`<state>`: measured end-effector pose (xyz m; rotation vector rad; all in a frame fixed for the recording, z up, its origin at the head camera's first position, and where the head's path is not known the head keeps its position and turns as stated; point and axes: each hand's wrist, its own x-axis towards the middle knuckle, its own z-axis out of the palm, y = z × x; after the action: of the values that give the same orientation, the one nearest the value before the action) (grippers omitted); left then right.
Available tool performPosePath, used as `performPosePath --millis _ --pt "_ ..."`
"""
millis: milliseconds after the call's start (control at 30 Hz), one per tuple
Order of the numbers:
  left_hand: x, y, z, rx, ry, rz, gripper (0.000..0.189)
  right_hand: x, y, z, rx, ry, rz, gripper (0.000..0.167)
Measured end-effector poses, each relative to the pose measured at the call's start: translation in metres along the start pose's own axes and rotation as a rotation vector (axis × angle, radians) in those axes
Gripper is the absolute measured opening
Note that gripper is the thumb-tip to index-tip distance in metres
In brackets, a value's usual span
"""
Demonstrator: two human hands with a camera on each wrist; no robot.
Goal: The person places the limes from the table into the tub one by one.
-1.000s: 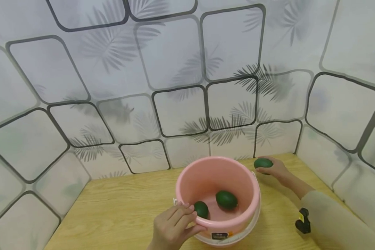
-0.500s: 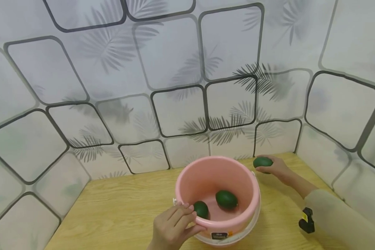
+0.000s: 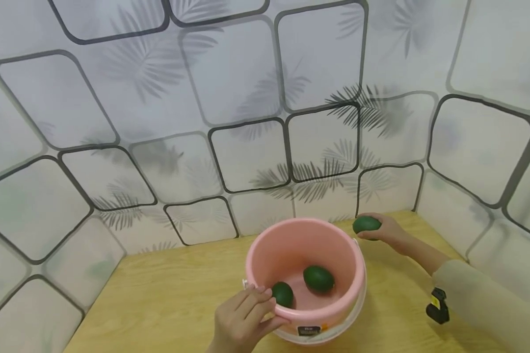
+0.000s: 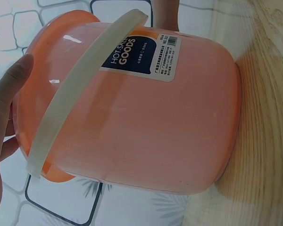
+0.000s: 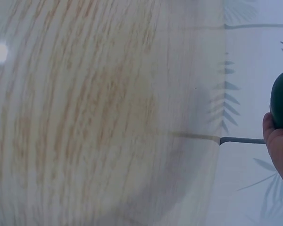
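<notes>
A pink bucket stands upright on the wooden table, its white handle hanging down the near side. My left hand grips the bucket's near-left rim, thumb outside and fingers over the edge. Two dark green egg-shaped fruits lie inside: one fruit near the middle of the bottom, the other fruit beside my left fingertips and partly covered by them. Beyond the bucket's right side, my right hand holds a third dark green egg-shaped fruit between thumb and fingers, above the table's back right part.
The wooden table runs back to a patterned wall covering, which also closes in both sides. A black device with a yellow patch sits at my right sleeve. A printed label is on the bucket's near side.
My right hand, holding the fruit, has risen slightly and shifted a little left toward the bucket. The left hand keeps its grip on the rim, and the head view has tilted slightly.
</notes>
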<state>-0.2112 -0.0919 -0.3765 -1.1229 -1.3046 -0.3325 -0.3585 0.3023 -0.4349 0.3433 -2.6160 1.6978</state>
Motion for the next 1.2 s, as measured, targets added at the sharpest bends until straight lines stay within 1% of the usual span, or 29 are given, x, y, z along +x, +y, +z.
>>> performPosePath --millis 100,333,567,833,1033,1200 --pt "-0.001 0.000 0.000 0.006 -0.003 0.001 0.039 -0.002 -0.005 0.000 0.005 -0.005 0.001 0.068" --pt "-0.003 0.001 -0.001 0.007 -0.009 -0.010 0.039 -0.006 -0.015 0.000 0.002 -0.057 -0.015 0.069" --pt "-0.004 0.001 0.000 0.008 -0.009 -0.006 0.039 -0.008 -0.020 -0.001 0.004 -0.051 -0.034 0.066" --pt "-0.003 0.001 -0.001 0.001 -0.015 -0.014 0.039 -0.010 -0.026 0.001 0.006 -0.061 -0.051 0.064" --pt "-0.002 0.000 -0.002 0.000 -0.008 0.007 0.038 -0.014 -0.035 0.003 0.018 -0.076 -0.065 0.066" --pt "-0.002 0.000 -0.002 0.001 -0.009 0.027 0.038 -0.014 -0.040 0.005 0.019 -0.082 -0.088 0.064"
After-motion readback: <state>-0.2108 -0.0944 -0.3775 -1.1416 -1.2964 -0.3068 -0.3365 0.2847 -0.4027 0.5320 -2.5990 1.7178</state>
